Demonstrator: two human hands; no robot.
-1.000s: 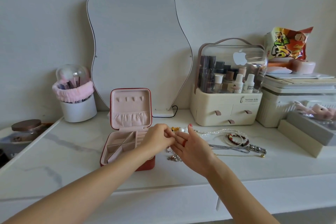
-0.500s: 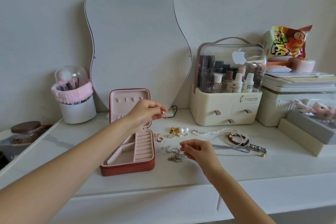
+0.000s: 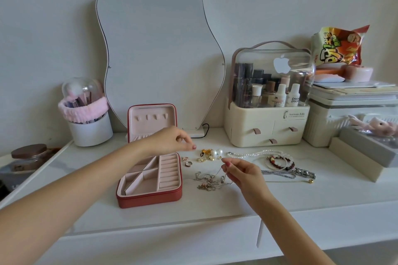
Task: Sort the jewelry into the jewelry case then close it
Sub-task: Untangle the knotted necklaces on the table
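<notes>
Head view: right hand [image 3: 245,173] pinches tangled chains [image 3: 210,180]; left hand [image 3: 170,141], fingers curled, hovers beside open case [image 3: 150,178]

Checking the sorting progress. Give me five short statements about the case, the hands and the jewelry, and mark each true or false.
1. The jewelry case stands open. True.
2. The right hand pinches a thin chain lifted from the tangled pile. True.
3. The pearl necklace lies inside the case. False: it lies on the tabletop.
4. The left hand presses the lid shut. False: it hovers beside the upright lid.
5. A ring lies on the tabletop right of the case. True.
</notes>
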